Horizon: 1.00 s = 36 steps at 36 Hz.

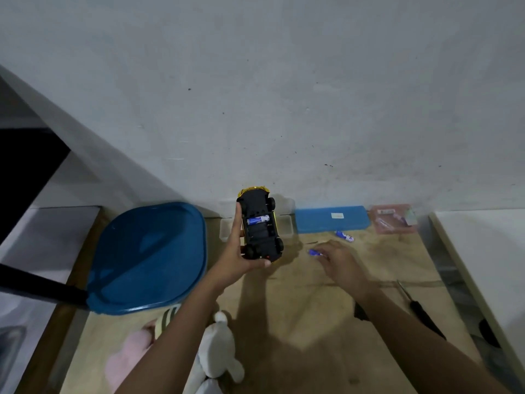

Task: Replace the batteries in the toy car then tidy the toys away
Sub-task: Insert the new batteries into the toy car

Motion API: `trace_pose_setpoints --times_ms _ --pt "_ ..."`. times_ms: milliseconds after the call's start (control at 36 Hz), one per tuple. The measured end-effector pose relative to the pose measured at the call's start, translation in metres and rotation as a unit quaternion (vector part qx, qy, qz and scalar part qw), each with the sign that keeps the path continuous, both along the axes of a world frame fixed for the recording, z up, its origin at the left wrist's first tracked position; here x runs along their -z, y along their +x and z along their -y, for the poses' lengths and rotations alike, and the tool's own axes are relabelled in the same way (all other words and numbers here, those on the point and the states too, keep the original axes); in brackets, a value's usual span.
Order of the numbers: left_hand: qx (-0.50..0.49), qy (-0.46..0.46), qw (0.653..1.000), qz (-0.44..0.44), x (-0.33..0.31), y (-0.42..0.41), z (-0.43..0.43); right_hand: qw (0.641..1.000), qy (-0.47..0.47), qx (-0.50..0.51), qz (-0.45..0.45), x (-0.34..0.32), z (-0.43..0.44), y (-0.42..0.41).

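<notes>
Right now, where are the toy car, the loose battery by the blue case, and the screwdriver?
toy car (260,227): head view, on its black underside, held in the left hand.
loose battery (345,236): head view, on its blue-and-white body, lying on the table.
screwdriver (426,318): head view, on its black handle.

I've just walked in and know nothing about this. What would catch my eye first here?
Probably the yellow toy car held upside down in the left hand at centre, one blue battery showing in its open underside. Next, the big blue lid on the left, and the right hand reaching for a loose battery on the wooden table.
</notes>
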State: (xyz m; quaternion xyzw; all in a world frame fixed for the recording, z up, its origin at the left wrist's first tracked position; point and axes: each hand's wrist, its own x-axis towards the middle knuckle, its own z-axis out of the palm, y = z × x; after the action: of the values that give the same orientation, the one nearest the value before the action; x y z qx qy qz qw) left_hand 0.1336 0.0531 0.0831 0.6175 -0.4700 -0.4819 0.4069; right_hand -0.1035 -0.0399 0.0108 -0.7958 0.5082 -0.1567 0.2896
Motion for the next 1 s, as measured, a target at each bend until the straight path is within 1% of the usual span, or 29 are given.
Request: trace_pose_setpoints --times_ms 56,83,194,278,389,472,667,778,889,1000 --pt "0.003 -0.002 1.0 -0.001 0.002 -0.001 0.002 0.994 0.043 0.033 0.09 -0.02 0.003 0.009" --pt "0.003 -0.001 1.0 -0.002 0.002 -0.002 0.002 0.99 0.05 0.039 0.129 -0.031 0.005 0.015" --pt "0.003 0.002 1.0 -0.002 0.002 -0.004 0.005 0.973 -0.006 0.026 0.228 -0.069 0.006 0.04" --pt "0.006 -0.021 1.0 0.008 -0.002 -0.008 0.008 0.964 -0.028 0.008 0.264 -0.083 0.001 0.059" --pt "0.012 -0.04 0.999 0.01 -0.009 -0.01 0.008 0.964 -0.049 -0.029 0.26 -0.083 -0.003 0.079" --pt "0.014 -0.049 0.999 0.002 -0.016 -0.011 0.006 0.961 -0.05 -0.019 0.272 -0.087 -0.006 0.085" --pt "0.012 -0.063 0.998 0.009 -0.025 -0.013 0.003 0.957 -0.104 -0.021 0.271 -0.108 -0.017 0.091" --pt "0.004 -0.071 0.997 0.008 -0.031 -0.018 0.004 0.949 -0.164 -0.063 0.263 -0.114 -0.02 0.095" --pt "0.017 -0.075 0.997 -0.005 -0.035 -0.018 0.002 0.927 -0.248 -0.138 0.244 -0.117 -0.019 0.097" --pt "0.019 -0.081 0.996 -0.017 -0.039 -0.017 0.001 0.909 -0.321 -0.205 0.167 -0.119 -0.014 0.093"
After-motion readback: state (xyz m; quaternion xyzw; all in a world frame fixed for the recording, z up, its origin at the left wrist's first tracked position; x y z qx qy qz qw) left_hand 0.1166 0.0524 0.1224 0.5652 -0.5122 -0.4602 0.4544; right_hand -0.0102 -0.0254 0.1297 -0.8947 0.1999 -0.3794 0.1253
